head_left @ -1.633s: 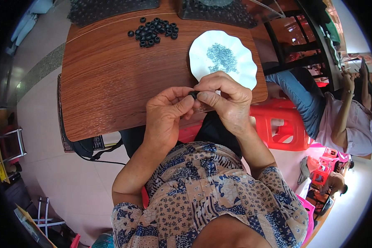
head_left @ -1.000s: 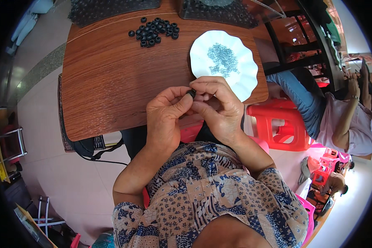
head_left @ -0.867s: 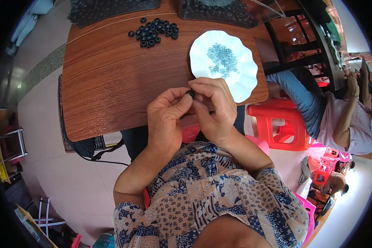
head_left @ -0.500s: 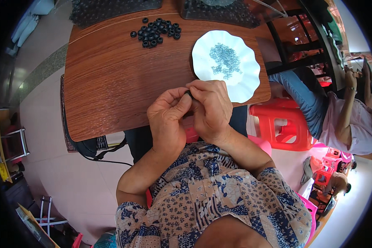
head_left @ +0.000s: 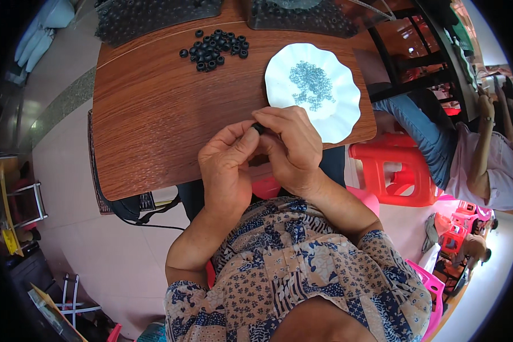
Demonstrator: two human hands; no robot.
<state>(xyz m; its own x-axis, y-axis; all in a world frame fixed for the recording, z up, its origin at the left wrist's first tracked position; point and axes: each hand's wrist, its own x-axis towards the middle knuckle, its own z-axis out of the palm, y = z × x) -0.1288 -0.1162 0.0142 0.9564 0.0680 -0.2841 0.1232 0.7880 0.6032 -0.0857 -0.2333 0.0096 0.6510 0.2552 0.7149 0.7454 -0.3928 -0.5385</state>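
Observation:
Over the near edge of the table, my left hand (head_left: 228, 171) pinches a small black ring-shaped piece (head_left: 257, 128) between thumb and fingers. My right hand (head_left: 295, 149) is closed against the same piece, its fingertips at the top and side. The fingers hide most of the piece, and whether anything else is between them does not show. Beyond my hands lies a loose pile of similar black round pieces with holes (head_left: 215, 50). To the right, a white plate with a wavy rim (head_left: 343, 85) holds many tiny silvery-grey bits (head_left: 312, 85).
Two clear bins (head_left: 159, 20) (head_left: 302, 20) full of dark pieces stand at the table's far edge. The brown wooden table (head_left: 148, 114) ends just before my lap. A red stool (head_left: 393, 171) and a seated person (head_left: 479, 154) are at the right. A black bag (head_left: 124, 206) hangs at lower left.
My hands have shifted slightly left and up, and the black piece is turned a little and shows more. The pile and plate lie as before; the view has moved slightly.

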